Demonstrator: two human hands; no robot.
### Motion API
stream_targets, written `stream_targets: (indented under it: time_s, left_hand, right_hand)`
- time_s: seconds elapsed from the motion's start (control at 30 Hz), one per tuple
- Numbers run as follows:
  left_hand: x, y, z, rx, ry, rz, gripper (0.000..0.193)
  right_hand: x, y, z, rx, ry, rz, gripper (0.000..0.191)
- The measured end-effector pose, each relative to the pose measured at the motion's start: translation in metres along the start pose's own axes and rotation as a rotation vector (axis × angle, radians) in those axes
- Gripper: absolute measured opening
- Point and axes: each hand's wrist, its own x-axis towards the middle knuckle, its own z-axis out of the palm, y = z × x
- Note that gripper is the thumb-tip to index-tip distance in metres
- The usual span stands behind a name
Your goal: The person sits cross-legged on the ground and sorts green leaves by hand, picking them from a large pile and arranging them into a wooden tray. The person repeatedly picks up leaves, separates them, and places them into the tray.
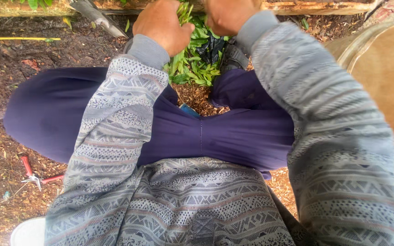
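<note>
Plant: leafy green plant sat on the ground just beyond the person's knees, its stems rising between the two hands at the top edge of the view.
Left hand: left hand was curled into a loose fist on the plant's left side, knuckles up, touching the leaves; whether the fingers actually clamped a stem could not be told.
Right hand: right hand was bent over the top of the plant, close beside the left, partly cut off by the frame edge; its grip could not be told either.
Bag: black plastic bag showed among the leaves, below the right hand.
Sleeves: grey patterned sleeves ran from the bottom corners up to both wrists.
Legs: dark blue trousers covered the spread knees, with the plant in the gap ahead of them.
Ground: brown mulch lay all around.
Shears: red-handled shears lay on the mulch at the left, well apart from both hands.
Barrel: tan round barrel stood at the right edge.
Hose: yellow hose crossed the upper left.
</note>
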Motion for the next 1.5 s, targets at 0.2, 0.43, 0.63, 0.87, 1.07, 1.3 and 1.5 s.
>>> stream_targets:
  time_s: [0.2,0.43,0.63,0.87,1.07,1.3,1.5]
  left_hand:
    - [0.01,-0.011,0.003,-0.047,0.106,-0.112,0.051]
    - [0.01,-0.015,-0.001,-0.042,0.125,-0.113,0.043]
    - [0.005,-0.008,-0.01,0.044,0.092,-0.181,0.035]
    - [0.011,-0.005,0.002,-0.192,-0.273,-0.263,0.023]
    - [0.008,-0.001,0.047,-0.808,-0.192,-0.199,0.023]
    - [0.009,0.005,0.055,-0.405,-0.043,-0.034,0.03]
    - [0.01,0.017,0.037,-0.39,-0.153,-0.054,0.037]
  right_hand:
    - [0.029,-0.051,0.096,0.627,-0.4,0.027,0.053]
    - [0.04,-0.07,0.129,0.549,-0.384,0.089,0.049]
    - [0.004,-0.033,0.032,0.917,-0.338,0.063,0.027]
    - [-0.063,-0.005,-0.067,1.24,-0.054,0.105,0.024]
    - [-0.082,-0.015,-0.066,1.458,0.023,0.123,0.021]
    - [-0.077,-0.013,-0.067,1.186,0.136,0.161,0.023]
    - [-0.071,-0.008,-0.066,1.047,0.065,0.04,0.015]
